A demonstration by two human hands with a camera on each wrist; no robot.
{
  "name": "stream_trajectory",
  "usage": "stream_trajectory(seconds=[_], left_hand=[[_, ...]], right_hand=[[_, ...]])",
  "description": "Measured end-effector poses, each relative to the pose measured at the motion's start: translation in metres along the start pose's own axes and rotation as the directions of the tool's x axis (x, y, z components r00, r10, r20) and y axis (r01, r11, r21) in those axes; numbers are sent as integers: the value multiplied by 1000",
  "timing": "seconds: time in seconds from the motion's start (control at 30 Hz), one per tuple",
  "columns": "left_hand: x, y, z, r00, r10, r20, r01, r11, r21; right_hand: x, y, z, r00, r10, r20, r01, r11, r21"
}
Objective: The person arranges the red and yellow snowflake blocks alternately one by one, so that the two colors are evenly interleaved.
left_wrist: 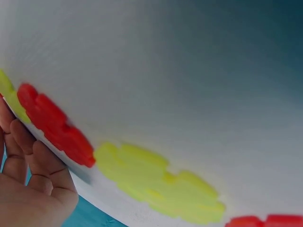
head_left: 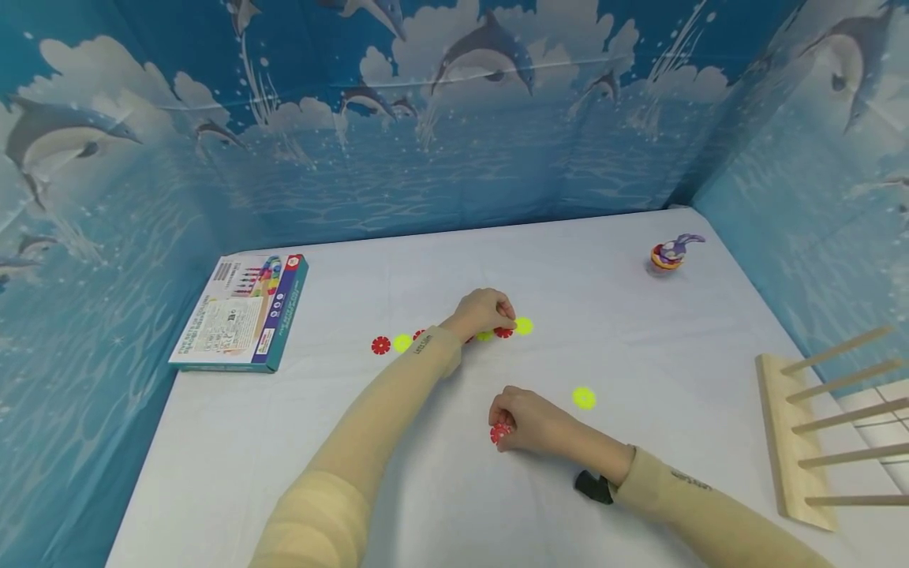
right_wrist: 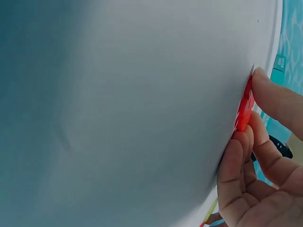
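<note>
A row of flat notched plastic discs, alternating red and yellow, lies on the white table. A red disc point(head_left: 381, 345) is at its left end and a yellow disc point(head_left: 523, 326) at its right end; my left forearm hides part of the row. My left hand point(head_left: 477, 312) is over the right part, thumb and forefinger tips together at the end yellow disc's left edge, beside a red disc point(head_left: 504, 333). Below, my right hand point(head_left: 536, 422) pinches another red disc point(right_wrist: 245, 106) between thumb and fingers, close to the tabletop. One loose yellow disc point(head_left: 584, 397) lies above the right wrist.
On the left lies a printed box point(head_left: 237, 313). A small purple-eared toy point(head_left: 669, 254) stands at the back right. A wooden rack with several pegs point(head_left: 795, 442) sits along the right edge. A dark object point(head_left: 593, 487) shows beside the right wrist. Dolphin-print curtains point(head_left: 454, 181) surround the table.
</note>
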State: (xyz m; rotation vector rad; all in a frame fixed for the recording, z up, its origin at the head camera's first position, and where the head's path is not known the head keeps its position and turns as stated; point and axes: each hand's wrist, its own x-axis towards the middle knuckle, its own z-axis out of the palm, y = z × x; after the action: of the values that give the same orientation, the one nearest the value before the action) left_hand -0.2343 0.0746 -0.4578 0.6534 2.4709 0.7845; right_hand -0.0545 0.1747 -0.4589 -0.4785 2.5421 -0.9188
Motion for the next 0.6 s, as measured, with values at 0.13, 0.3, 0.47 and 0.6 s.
stream_trajectory(seconds=[0.13,0.3,0.47,0.6], left_hand=[[0,1,0,1000,-9,1,9,1000,-2],[-2,1,0,1000,-10,7,10,1000,-4],[-1,1,0,1000,-1,5,1,1000,5],[1,0,0,1000,-2,3,2,1000,17]], right_hand=[[-1,-1,-1,1000,21,-4,-21,1000,-6],[-3,-1,-5,1000,28,10,-29,997,70],[-5,7,-20,998,32,48,-39,985,167],[-2,18,-44,995,99,13,-100,977,187]])
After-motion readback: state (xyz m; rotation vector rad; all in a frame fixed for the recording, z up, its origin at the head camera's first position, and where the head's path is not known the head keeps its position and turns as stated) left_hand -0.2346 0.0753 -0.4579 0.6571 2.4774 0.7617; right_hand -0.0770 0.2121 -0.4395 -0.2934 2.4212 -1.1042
